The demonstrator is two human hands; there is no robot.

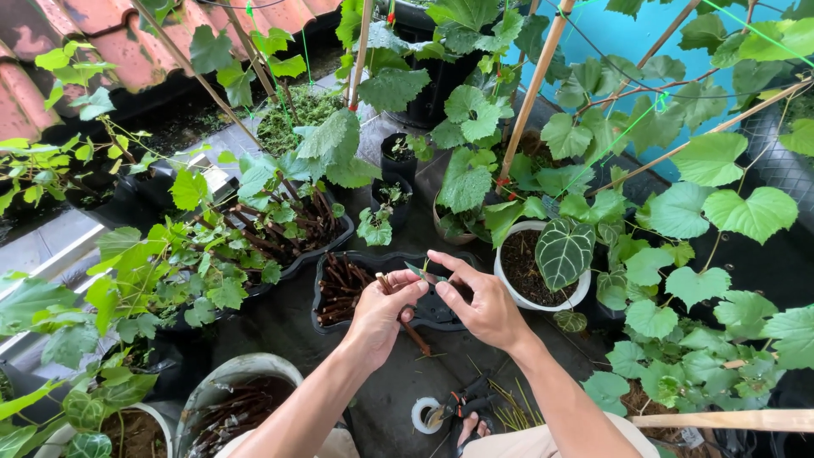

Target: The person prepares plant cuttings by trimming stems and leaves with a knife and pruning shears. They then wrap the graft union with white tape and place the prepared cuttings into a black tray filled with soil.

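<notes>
My left hand (383, 312) is shut on a short brown woody cutting (412, 332) whose lower end sticks out below the fist. My right hand (480, 298) pinches a thin greenish strip (421, 272) at the cutting's top end, fingers closed on it. Both hands hover over a black rectangular tray (329, 273) that holds several more brown cuttings. Below my arms lie pruning shears (462, 401) with dark and orange handles and a white roll of tape (424, 415) on the dark floor.
A white pot (543, 301) with a dark veined leaf stands right of the tray. A second black tray of leafy cuttings (271, 229), small black pots (396, 157), a grey bucket of cuttings (229, 373), bamboo stakes (534, 85) and vines surround me.
</notes>
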